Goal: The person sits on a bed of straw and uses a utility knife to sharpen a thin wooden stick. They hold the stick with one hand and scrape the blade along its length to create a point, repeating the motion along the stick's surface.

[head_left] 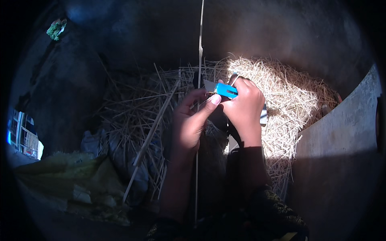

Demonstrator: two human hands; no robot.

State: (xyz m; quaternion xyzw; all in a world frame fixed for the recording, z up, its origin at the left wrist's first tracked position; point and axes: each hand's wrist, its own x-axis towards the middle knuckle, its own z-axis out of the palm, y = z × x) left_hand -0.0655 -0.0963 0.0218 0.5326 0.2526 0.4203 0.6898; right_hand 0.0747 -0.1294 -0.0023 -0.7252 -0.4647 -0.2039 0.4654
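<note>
In my right hand point(246, 106) is a blue box cutter point(226, 90), its pale blade point(209, 85) out and pointing left. The fingers of that hand are wrapped round the cutter. My left hand point(188, 126) pinches a long, thin bamboo strip point(200, 46), which runs nearly upright from the top of the view down past my forearm. My left thumb reaches to the front of the cutter, beside the blade. Where blade and strip meet, I cannot make out whether they touch.
Sunlit pale shavings point(289, 100) are heaped behind and right of my hands. Loose strips point(132, 108) lie tangled on the left, with a thicker slat point(155, 126) across them. A yellowish sack point(80, 180) lies at lower left; a grey slab point(341, 124) stands at right.
</note>
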